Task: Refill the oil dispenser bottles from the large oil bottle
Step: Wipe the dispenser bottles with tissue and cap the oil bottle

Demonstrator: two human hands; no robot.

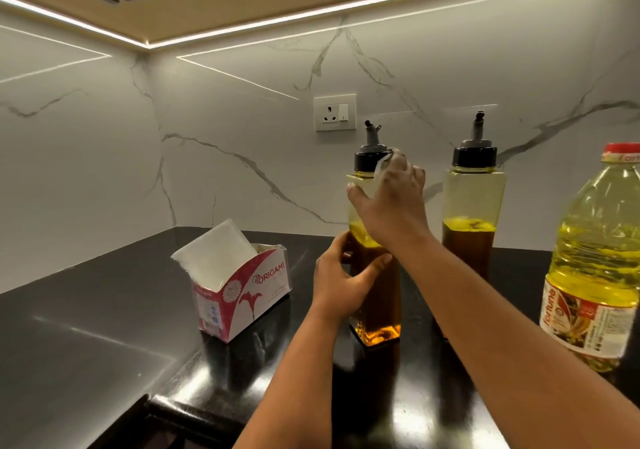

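Nearby, napkin box [242,292] (open), socket [335,112].

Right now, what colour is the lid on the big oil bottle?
Red. The lid tops the big oil bottle at the right edge of the head view.

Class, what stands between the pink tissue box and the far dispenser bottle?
In the head view, the nearer square dispenser bottle, gripped by both the left hand and right hand.

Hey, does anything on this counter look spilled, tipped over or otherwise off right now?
No spill shows on the glossy black counter. All three bottles stand upright. Only oddity: the white tissue packet sits tilted, poking out of the open red-and-white Origami box.
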